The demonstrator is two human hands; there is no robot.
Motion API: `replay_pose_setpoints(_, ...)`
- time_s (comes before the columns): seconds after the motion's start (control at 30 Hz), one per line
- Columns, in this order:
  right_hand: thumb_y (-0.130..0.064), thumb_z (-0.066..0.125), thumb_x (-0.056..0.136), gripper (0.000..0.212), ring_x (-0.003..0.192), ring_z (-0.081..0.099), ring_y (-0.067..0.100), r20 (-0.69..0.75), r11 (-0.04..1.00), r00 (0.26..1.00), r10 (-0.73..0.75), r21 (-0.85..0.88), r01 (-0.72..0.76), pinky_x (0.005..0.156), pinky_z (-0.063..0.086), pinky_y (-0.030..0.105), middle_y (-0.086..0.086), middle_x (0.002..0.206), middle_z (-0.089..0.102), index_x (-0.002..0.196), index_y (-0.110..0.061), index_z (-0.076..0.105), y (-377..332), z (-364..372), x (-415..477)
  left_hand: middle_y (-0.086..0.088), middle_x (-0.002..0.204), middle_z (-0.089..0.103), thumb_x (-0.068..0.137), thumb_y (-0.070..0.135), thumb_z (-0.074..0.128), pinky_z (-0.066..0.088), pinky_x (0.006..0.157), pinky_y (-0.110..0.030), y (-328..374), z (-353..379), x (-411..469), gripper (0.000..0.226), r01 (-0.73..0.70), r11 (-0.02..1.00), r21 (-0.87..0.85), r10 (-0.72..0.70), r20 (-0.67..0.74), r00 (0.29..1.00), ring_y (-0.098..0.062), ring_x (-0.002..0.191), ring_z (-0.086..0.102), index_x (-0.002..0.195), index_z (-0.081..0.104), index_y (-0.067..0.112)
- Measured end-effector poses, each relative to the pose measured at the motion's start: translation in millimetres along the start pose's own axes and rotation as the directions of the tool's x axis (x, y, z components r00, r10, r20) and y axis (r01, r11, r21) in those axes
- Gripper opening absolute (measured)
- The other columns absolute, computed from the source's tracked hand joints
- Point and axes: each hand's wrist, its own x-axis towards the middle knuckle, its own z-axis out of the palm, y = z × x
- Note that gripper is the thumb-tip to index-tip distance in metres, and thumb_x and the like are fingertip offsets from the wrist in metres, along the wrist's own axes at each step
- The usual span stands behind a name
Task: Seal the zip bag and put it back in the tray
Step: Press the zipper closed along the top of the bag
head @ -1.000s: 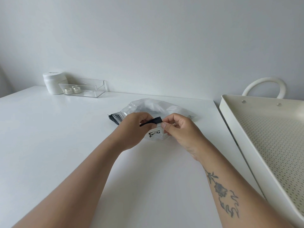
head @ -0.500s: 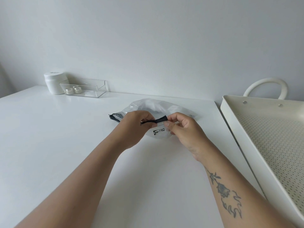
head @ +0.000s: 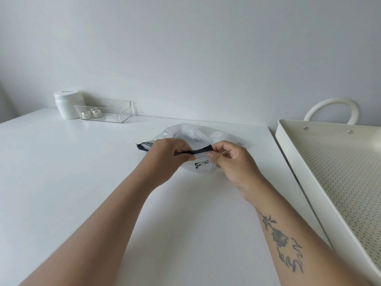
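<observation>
A clear zip bag with a dark zip strip lies on the white table, puffed up, a small black logo on its near side. My left hand pinches the strip left of its middle. My right hand pinches the strip's right end between thumb and fingers. The strip's left end sticks out beyond my left hand. A cream perforated tray with a loop handle stands to the right of the table, apart from the bag.
At the back left stand a white jar and a clear plastic box holding two small tins. The table's right edge runs close to the tray. A plain wall lies behind.
My right hand has slid to the right along the dark strip, so more of the strip shows between my hands. My left hand has stayed in place.
</observation>
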Motion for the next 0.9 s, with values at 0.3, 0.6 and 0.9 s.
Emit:
replay_pose_setpoints(0.3,-0.022,0.073,0.083,0.001,0.077,0.063,0.012,0.001,0.996,1.000,-0.015,0.090,0.014,0.093,0.049,0.050,0.000,0.078,0.072,0.084,-0.022,0.073,0,-1,0,0.008,0.060,0.055,0.088,0.021,0.068,0.036,0.051,-0.014,-4,4,1,0.010,-0.001,1.000,0.009,0.001,-0.016,1.000,-0.003,0.052,0.043,0.079,0.070,0.023)
replay_pose_setpoints(0.6,-0.020,0.071,0.085,0.008,0.078,0.063,0.012,-0.027,0.990,1.000,-0.005,0.142,0.008,0.089,0.053,0.043,0.002,0.080,0.072,0.080,-0.025,0.075,1,-2,2,0.020,0.058,0.058,0.090,0.025,0.065,0.036,0.049,-0.009,-4,6,0,0.007,-0.027,1.000,0.011,0.027,-0.008,1.000,0.002,0.053,0.048,0.083,0.067,0.025)
replay_pose_setpoints(0.9,-0.014,0.065,0.089,0.012,0.079,0.064,0.015,-0.009,0.997,0.998,-0.057,0.047,0.057,0.085,0.053,0.040,0.010,0.087,0.074,0.085,-0.022,0.072,1,0,1,0.012,0.075,0.062,0.093,0.025,0.060,0.038,0.056,-0.012,-1,10,-1,0.010,-0.023,0.999,0.035,0.021,0.044,0.999,0.002,0.062,0.051,0.085,0.065,0.023)
